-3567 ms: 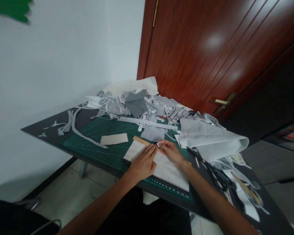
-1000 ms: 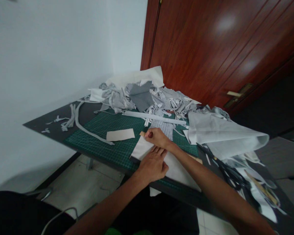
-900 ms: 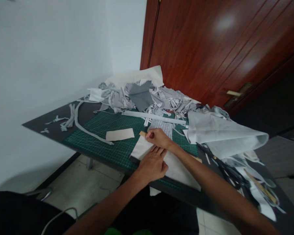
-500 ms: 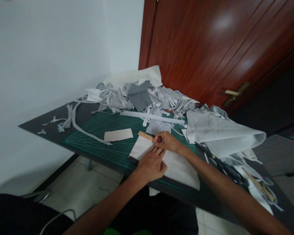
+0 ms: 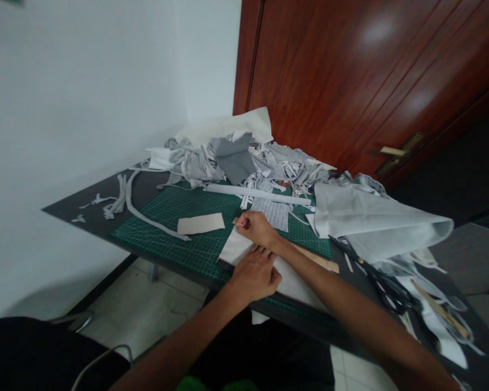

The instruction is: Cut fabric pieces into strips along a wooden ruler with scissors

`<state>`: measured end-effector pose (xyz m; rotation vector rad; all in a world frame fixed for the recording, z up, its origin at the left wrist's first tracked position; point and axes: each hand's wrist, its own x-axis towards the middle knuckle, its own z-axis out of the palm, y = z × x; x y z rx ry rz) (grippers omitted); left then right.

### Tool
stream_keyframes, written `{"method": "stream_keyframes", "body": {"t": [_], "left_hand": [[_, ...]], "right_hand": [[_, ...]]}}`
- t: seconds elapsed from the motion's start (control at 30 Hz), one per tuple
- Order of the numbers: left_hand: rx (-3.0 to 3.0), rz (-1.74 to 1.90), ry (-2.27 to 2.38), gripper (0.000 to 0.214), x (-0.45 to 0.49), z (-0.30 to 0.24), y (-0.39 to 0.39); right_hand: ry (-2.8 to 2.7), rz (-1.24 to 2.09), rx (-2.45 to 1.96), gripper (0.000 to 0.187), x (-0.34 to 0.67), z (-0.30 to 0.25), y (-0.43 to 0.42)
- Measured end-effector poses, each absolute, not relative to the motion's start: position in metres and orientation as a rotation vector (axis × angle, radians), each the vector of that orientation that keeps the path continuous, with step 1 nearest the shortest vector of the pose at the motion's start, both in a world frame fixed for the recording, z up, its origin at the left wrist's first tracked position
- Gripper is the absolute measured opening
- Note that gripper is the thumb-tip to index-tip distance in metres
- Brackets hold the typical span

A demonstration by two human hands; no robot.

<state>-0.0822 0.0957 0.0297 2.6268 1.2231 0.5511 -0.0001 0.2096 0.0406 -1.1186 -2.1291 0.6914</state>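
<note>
A white cloth piece (image 5: 233,247) lies on the green cutting mat (image 5: 158,247) at the table's near edge. Along its far side runs a wooden ruler (image 5: 315,258), its middle hidden under my right forearm. My left hand (image 5: 255,274) rests flat on the cloth with fingers stretched toward the ruler. Just beyond, my right hand (image 5: 256,225) is closed in a pinch at the ruler's left end. A small pinkish-white bit shows at its fingertips, too small to name.
A small cream rectangle (image 5: 201,224) and a grey strip (image 5: 155,220) lie to the left. Fabric scraps (image 5: 234,157) are heaped at the back. Black scissors (image 5: 377,279) and a large folded white cloth (image 5: 375,217) are on the right, before a wooden door (image 5: 330,81).
My right hand has moved left along the ruler to its left end, and the ruler's right part now shows. My left hand stays on the cloth. The view has shifted slightly.
</note>
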Motion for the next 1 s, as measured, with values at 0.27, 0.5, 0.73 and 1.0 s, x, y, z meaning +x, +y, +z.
{"method": "stream_keyframes", "body": {"t": [0.27, 0.5, 0.73, 1.0], "left_hand": [[2.626, 0.602, 1.231, 0.038, -0.082, 0.026, 0.096], [2.601, 0.601, 1.218, 0.036, -0.083, 0.028, 0.096], [2.579, 0.587, 1.167, 0.042, -0.083, 0.031, 0.098], [2.599, 0.570, 1.182, 0.040, -0.084, 0.033, 0.098]], "right_hand": [[-2.122, 0.680, -1.144, 0.011, -0.006, 0.034, 0.214], [-2.123, 0.674, -1.206, 0.012, -0.013, 0.036, 0.218], [-2.183, 0.721, -1.226, 0.013, 0.008, 0.047, 0.216], [-2.160, 0.730, -1.208, 0.011, 0.006, 0.043, 0.215]]}}
